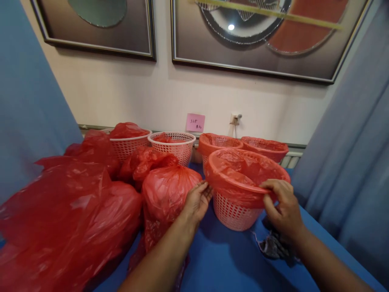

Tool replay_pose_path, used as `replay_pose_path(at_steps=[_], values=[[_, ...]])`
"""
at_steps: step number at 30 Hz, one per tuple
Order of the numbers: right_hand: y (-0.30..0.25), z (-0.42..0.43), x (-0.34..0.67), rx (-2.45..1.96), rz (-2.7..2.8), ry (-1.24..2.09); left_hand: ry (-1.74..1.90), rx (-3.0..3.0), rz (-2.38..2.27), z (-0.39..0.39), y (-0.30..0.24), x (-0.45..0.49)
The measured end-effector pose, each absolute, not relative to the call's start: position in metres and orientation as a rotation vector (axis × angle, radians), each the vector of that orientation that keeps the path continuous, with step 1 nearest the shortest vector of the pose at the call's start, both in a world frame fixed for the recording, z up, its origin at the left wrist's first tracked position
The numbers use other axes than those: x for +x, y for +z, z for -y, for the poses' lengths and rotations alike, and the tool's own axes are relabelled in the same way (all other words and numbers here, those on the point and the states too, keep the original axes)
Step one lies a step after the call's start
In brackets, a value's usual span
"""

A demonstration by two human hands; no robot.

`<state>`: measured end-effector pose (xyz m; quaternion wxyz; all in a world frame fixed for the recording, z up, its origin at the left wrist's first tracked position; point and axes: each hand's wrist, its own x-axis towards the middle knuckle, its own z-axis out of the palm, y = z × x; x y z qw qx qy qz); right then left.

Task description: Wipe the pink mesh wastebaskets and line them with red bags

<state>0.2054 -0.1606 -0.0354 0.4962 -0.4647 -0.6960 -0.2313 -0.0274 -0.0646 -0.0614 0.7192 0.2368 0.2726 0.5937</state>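
A white plastic basket (234, 213) with holes in its wall stands on the blue surface in front of me, tilted a little. A red plastic bag (240, 190) lines it and is folded down over its rim. My right hand (282, 207) is closed on the rim's right front, fingers on top and thumb below, gripping the bag with it. At the left side of the rim, my left hand (199, 200) has its fingers drawn together at the bag's folded edge. Just left of that hand sits a filled, gathered red bag (168, 188).
Two more lined baskets (220, 142) (266, 148) stand behind. At the back left are two white baskets (180, 152) (121, 147) with red plastic inside. Large red bags (75, 215) cover the left side. A dark cloth (275, 245) lies at right. Blue curtains (349, 162) hang both sides.
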Motion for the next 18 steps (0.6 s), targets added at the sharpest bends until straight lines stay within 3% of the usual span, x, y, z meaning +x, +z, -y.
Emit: replay_pose_path(at_steps=[7, 13, 18], values=[[-0.042, 0.158, 0.238, -1.071, 1.613, -0.369, 1.245, 0.464, -0.556, 0.072, -0.062, -0.035], [-0.046, 0.160, 0.238, -1.042, 1.599, -0.398, 1.541, 0.724, -0.597, 0.061, -0.037, -0.021], [-0.045, 0.161, 0.239, -1.030, 1.613, -0.415, 1.361, 0.595, -0.659, 0.058, -0.049, -0.025]])
